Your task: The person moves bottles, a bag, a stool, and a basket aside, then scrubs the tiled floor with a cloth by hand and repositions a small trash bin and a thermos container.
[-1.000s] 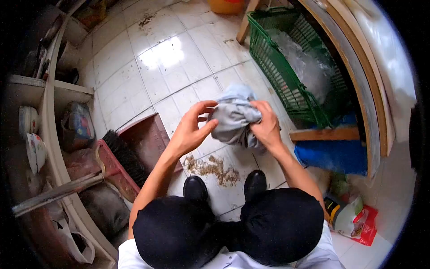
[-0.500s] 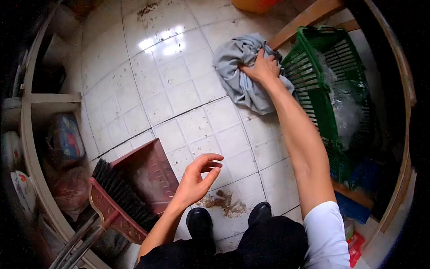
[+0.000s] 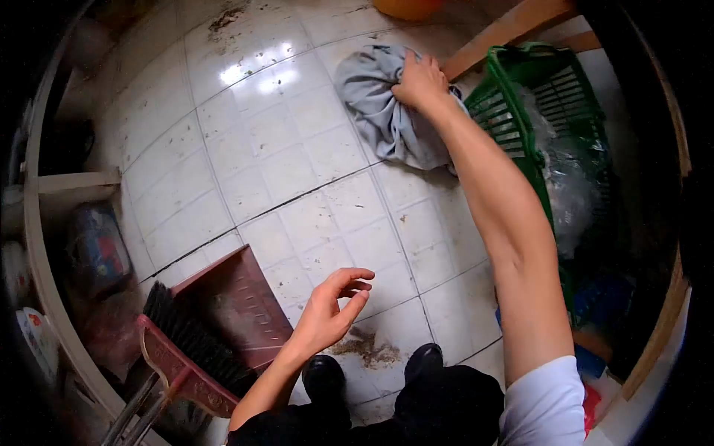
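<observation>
A bunched grey cloth (image 3: 394, 123) lies on the tiled floor at the top, beside a green basket. My right hand (image 3: 422, 83) is closed on its upper folds, with part of the fingers hidden from view. My left hand (image 3: 332, 306) hangs over the floor in front of my shoes, holding nothing. Its fingers are loosely curled, with a gap between them and the thumb. To the left of that hand are a red dustpan (image 3: 242, 301) and a broom with black bristles (image 3: 190, 346), the broom head resting across the pan's edge.
The green plastic basket (image 3: 513, 119), with clear plastic inside, stands at right by a wooden beam (image 3: 506, 36). Wooden shelving (image 3: 71, 182) runs along the left with packages on it. Brown dirt (image 3: 368, 348) lies near my shoes; an orange object (image 3: 407, 7) is at the top.
My right hand and the grey cloth have moved a little left and away from the basket. The view has shifted slightly. My left hand keeps about the same pose.
</observation>
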`<state>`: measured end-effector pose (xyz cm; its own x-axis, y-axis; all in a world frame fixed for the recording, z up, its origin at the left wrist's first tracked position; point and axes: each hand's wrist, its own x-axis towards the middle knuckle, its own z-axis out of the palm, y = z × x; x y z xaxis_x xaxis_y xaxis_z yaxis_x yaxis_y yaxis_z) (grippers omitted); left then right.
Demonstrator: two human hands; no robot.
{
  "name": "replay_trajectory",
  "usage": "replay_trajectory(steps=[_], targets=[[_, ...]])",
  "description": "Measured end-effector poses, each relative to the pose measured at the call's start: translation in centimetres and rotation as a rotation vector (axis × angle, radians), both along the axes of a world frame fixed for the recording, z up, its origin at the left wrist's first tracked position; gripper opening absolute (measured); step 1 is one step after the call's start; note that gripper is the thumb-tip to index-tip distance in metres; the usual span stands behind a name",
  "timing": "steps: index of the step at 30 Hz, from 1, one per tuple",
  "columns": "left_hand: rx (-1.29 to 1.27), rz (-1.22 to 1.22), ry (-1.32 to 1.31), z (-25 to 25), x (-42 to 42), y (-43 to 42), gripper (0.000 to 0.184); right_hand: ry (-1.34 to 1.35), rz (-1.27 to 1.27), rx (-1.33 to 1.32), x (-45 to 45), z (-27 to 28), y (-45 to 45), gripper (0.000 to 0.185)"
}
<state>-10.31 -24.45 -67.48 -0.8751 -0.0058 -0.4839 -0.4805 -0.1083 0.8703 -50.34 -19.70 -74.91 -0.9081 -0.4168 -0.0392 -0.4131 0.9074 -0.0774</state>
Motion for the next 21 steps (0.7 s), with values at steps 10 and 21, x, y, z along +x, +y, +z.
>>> replay_trajectory(steps=[10, 21], targets=[[-0.068, 0.073, 0.039, 1.7, 0.0, -2.1, 0.029, -0.098, 0.080, -0.023, 10.7, -1.0, 4.2, 0.049], [-0.059, -0.017, -0.035, 1.5, 0.3, 0.3, 0.029, 0.138, -0.168, 0.104, 6.6, -2.2, 2.4, 0.051]])
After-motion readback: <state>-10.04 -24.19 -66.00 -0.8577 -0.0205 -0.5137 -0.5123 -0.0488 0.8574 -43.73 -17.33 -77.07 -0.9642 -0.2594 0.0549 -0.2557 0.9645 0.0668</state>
